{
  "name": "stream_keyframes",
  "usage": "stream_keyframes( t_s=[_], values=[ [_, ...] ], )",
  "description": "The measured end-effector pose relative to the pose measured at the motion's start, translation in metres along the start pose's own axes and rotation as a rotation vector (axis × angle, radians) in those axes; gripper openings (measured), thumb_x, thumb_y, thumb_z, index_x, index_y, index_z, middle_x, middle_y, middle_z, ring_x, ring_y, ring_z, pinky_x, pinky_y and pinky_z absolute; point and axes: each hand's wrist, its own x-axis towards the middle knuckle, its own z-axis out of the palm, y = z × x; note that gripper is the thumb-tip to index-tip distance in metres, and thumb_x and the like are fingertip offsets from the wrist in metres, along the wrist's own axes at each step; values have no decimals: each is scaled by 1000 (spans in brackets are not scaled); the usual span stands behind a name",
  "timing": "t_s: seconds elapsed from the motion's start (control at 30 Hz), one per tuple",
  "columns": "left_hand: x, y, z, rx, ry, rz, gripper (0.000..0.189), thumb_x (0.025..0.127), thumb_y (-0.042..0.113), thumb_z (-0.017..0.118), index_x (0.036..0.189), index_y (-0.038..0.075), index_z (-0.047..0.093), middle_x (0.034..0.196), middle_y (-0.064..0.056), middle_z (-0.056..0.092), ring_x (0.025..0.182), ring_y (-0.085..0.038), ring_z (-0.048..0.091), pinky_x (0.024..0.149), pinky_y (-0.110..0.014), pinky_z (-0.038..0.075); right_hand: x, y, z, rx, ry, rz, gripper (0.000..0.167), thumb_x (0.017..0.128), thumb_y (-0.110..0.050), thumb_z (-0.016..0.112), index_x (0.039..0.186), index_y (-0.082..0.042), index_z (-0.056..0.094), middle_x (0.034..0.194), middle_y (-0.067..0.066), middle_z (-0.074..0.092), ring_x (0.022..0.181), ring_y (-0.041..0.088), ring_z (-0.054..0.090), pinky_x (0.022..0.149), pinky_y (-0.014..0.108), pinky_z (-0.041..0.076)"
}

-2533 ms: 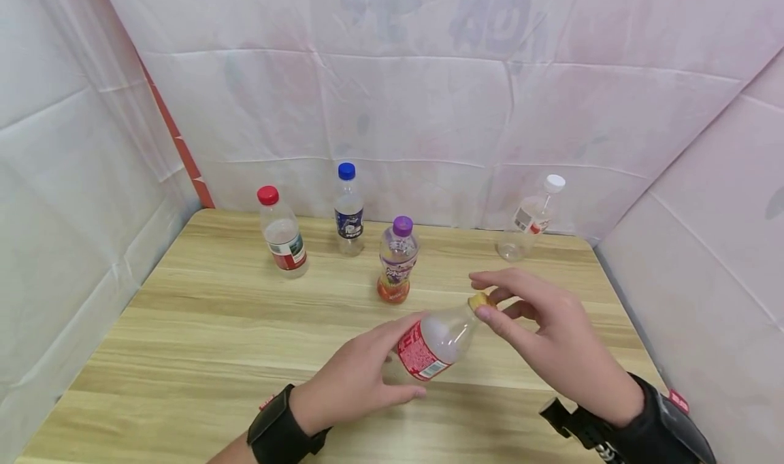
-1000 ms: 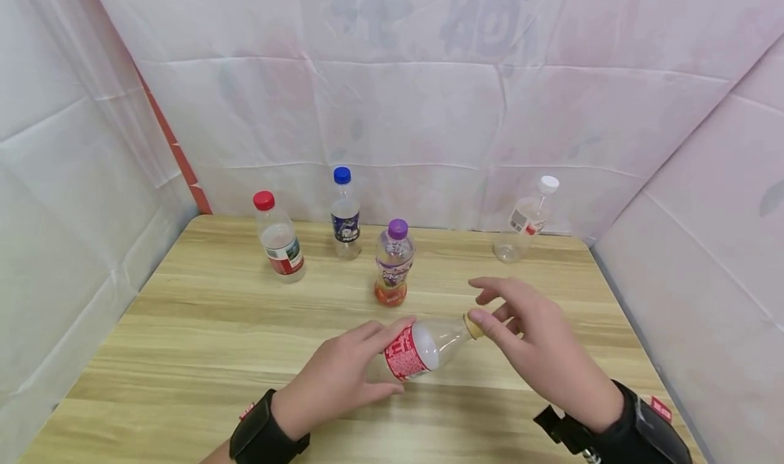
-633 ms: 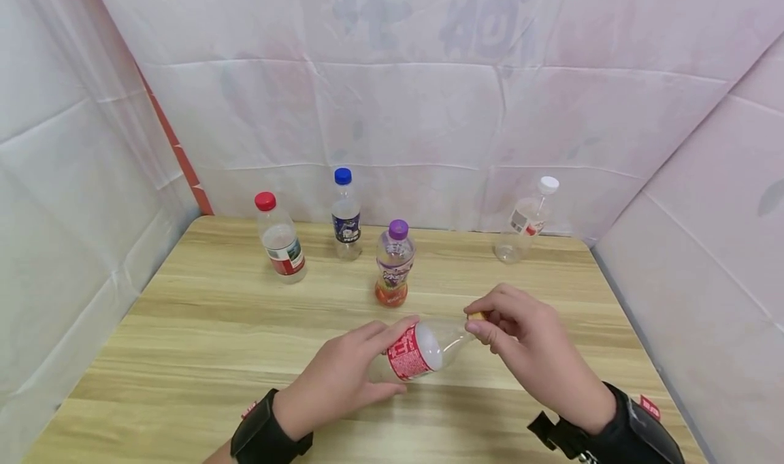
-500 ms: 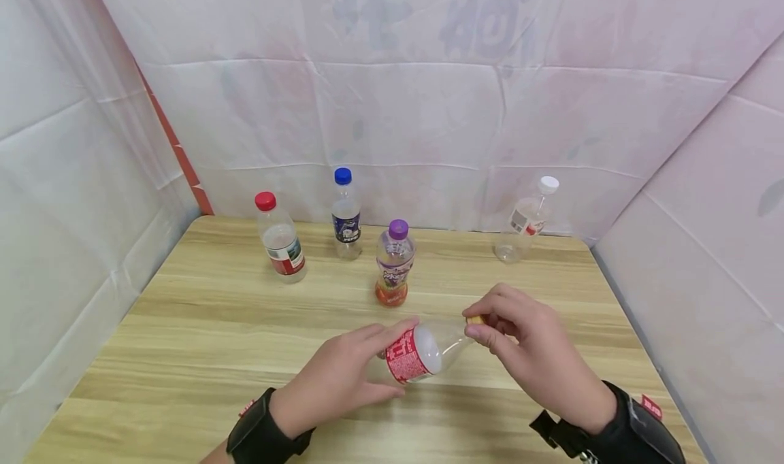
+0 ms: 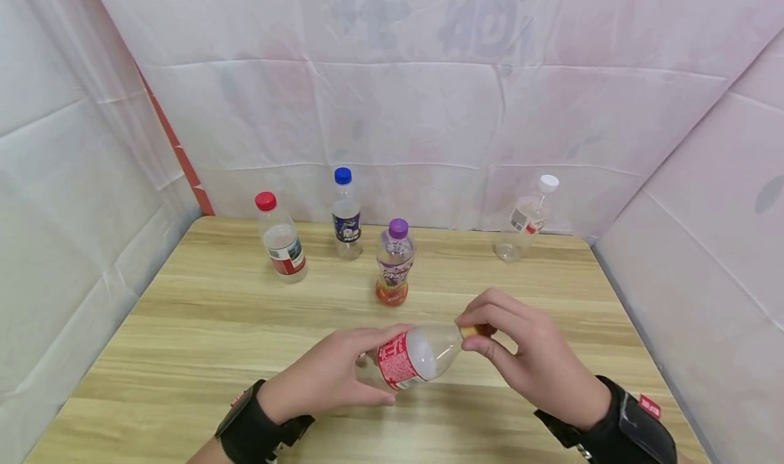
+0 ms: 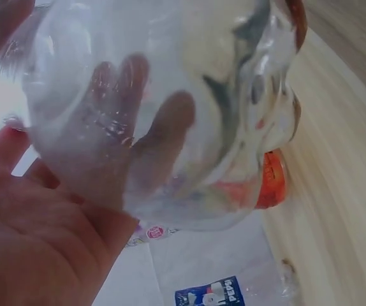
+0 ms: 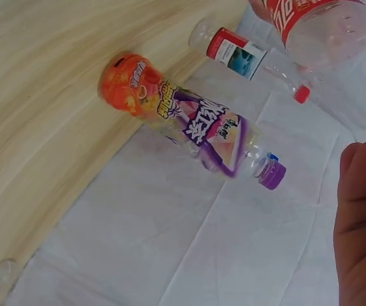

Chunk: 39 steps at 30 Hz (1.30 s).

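A clear plastic bottle with a red label is held tilted on its side, its neck pointing right. My left hand grips its lower part, thumb below and fingers over the top; the left wrist view shows the clear base close up with fingers seen through it. At the neck, my right hand pinches the yellow cap between thumb and fingers. Behind the held bottle, a purple-capped bottle with an orange base stands upright; it also shows in the right wrist view.
A red-capped bottle and a blue-capped Pepsi bottle stand at the back left of the wooden table. A white-capped bottle stands at the back right. White sheets wall the table at the back and both sides.
My right fingers, earlier lifted partly off the cap, have closed round it again. The bottle and both hands have shifted slightly left and lower. The standing bottles have not moved.
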Motion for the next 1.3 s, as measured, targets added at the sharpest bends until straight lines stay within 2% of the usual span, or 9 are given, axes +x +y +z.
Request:
stream_keyframes(
  t_s=[0.13, 0.3, 0.43, 0.53, 0.67, 0.87, 1.07, 1.2, 1.3],
  values=[
    [0, 0, 4, 112, 51, 20, 93, 83, 41, 90, 159, 48, 36, 141, 14, 64, 121, -5, 63, 102, -35, 57, 2, 0, 0, 6, 1, 148, 35, 87, -5, 84, 115, -23, 72, 104, -13, 69, 83, 0, 63, 71, 16, 56],
    [1, 7, 8, 313, 123, 16, 94, 83, 43, 89, 161, 43, 36, 131, 7, 70, 116, -11, 69, 96, -37, 61, 3, -2, 1, 62, -13, 366, 12, 97, -16, 76, 108, -19, 74, 87, -9, 68, 66, 3, 63, 57, 23, 56],
    [2, 10, 9, 382, 147, 17, 94, 82, 46, 89, 161, 42, 37, 129, 5, 70, 114, -13, 70, 92, -37, 62, 3, -4, 1, 97, -51, 436, 5, 98, -23, 76, 100, -20, 73, 77, -7, 63, 58, 5, 60, 54, 26, 55],
    [2, 10, 9, 380, 151, 20, 94, 82, 47, 89, 161, 42, 38, 129, 5, 70, 114, -13, 70, 92, -36, 62, 2, -3, 1, 142, -50, 419, 5, 96, -19, 77, 100, -17, 73, 77, -5, 63, 59, 6, 62, 55, 27, 57],
    [1, 9, 7, 331, 140, 25, 94, 82, 45, 89, 160, 45, 38, 129, 7, 71, 114, -10, 70, 94, -35, 61, 0, -2, 2, 153, -29, 352, 10, 93, -12, 78, 100, -17, 73, 81, -7, 64, 61, 6, 63, 55, 26, 57],
    [0, 7, 3, 254, 104, 40, 93, 82, 41, 90, 159, 47, 38, 134, 12, 69, 120, -7, 66, 98, -36, 59, -2, -1, 2, 132, 6, 208, 19, 88, -3, 81, 103, -14, 75, 90, -10, 65, 64, 4, 63, 56, 22, 57],
    [0, 5, -3, 187, 65, 65, 92, 82, 40, 90, 159, 45, 39, 138, 16, 66, 123, -5, 64, 103, -36, 57, -3, 0, 0, 67, 13, 91, 32, 83, 1, 84, 106, -18, 75, 101, -12, 66, 76, 0, 63, 66, 15, 57],
    [0, 5, -4, 142, 43, 49, 93, 82, 41, 90, 159, 46, 38, 142, 17, 63, 127, -5, 62, 106, -38, 56, -3, 0, 0, 30, 21, 73, 34, 83, 1, 85, 108, -19, 75, 106, -11, 68, 84, 1, 63, 74, 14, 57],
    [0, 6, -3, 151, 49, 26, 93, 83, 40, 90, 158, 49, 36, 143, 16, 63, 129, -7, 62, 106, -41, 56, -2, -1, 0, 41, 27, 153, 34, 88, -2, 82, 115, -21, 74, 108, -10, 70, 84, 1, 66, 72, 16, 59]
  ],
)
